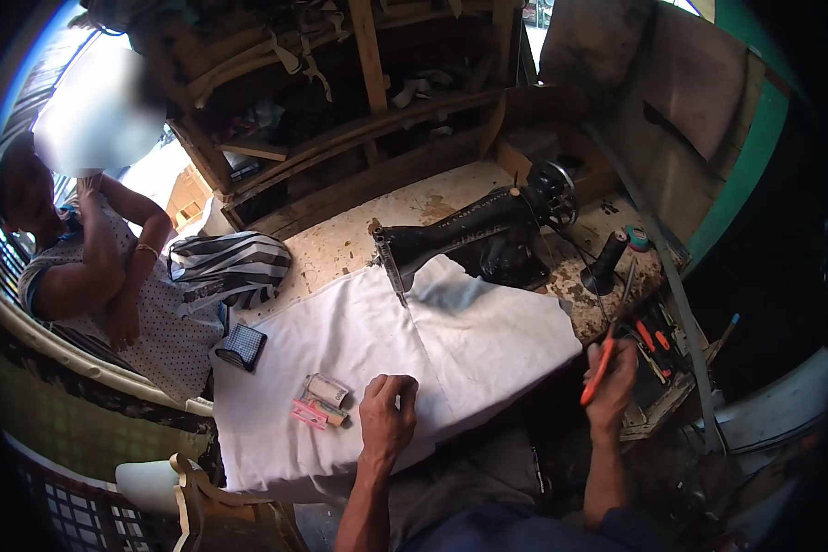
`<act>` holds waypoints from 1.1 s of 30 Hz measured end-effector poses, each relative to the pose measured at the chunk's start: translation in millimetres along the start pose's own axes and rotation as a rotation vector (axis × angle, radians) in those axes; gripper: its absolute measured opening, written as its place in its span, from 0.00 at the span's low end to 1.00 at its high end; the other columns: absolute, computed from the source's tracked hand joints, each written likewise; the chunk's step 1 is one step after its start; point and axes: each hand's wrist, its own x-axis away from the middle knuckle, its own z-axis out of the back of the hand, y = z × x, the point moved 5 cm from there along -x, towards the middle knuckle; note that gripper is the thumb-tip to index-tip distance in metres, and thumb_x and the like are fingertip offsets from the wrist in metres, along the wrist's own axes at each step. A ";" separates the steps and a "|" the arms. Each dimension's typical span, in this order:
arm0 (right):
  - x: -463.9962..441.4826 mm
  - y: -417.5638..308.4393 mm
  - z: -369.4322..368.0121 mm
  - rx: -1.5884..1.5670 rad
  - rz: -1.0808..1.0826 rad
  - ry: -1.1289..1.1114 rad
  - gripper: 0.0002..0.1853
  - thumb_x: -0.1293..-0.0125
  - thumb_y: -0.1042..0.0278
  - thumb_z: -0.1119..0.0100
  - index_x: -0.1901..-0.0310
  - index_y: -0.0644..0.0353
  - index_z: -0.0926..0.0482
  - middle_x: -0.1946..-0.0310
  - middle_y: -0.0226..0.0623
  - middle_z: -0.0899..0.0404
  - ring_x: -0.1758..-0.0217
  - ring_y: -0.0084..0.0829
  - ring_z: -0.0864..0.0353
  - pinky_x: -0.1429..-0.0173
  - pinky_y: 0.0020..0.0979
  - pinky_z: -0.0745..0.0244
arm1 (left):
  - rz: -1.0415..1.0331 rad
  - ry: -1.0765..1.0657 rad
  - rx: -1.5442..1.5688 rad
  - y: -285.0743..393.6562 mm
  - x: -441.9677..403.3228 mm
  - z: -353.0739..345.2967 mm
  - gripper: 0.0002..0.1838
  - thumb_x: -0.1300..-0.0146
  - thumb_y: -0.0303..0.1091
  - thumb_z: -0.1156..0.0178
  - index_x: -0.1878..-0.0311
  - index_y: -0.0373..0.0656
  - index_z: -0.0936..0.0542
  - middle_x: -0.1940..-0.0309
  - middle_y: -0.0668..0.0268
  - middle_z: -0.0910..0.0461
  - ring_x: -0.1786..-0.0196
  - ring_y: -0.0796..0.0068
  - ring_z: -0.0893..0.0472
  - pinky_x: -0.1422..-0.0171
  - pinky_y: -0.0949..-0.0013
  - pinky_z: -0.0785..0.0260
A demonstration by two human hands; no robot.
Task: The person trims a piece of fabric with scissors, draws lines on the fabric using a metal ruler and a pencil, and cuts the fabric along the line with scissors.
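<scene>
White cloth (340,322) covers the table's front and runs under the needle end of a black Singer sewing machine (488,225). My left hand (389,414) is closed above the cloth's front part, its fingers curled; whatever they hold, if anything, is hidden. Just left of it lie some folded banknotes (322,402). Off the cloth's right edge, my right hand (618,382) grips a pair of scissors (599,373) by the orange handles, with the blades pointing up and away.
A person in a dotted top (170,340) leans at the table's left side, near a striped bag (230,262) and a small checked pouch (242,346). A black thread spool (604,262) stands right of the machine. An open drawer (658,340) holds several tools.
</scene>
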 end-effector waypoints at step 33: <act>22.0 -34.1 -168.7 0.430 0.657 -0.770 0.30 0.23 0.51 0.45 0.27 0.61 0.29 0.26 0.56 0.32 0.21 0.56 0.37 0.18 0.54 0.48 | -0.058 -0.115 0.028 -23.8 10.0 -15.9 0.07 0.37 0.28 0.33 0.56 0.42 0.17 0.62 0.59 0.19 0.53 0.56 0.19 0.47 0.56 0.25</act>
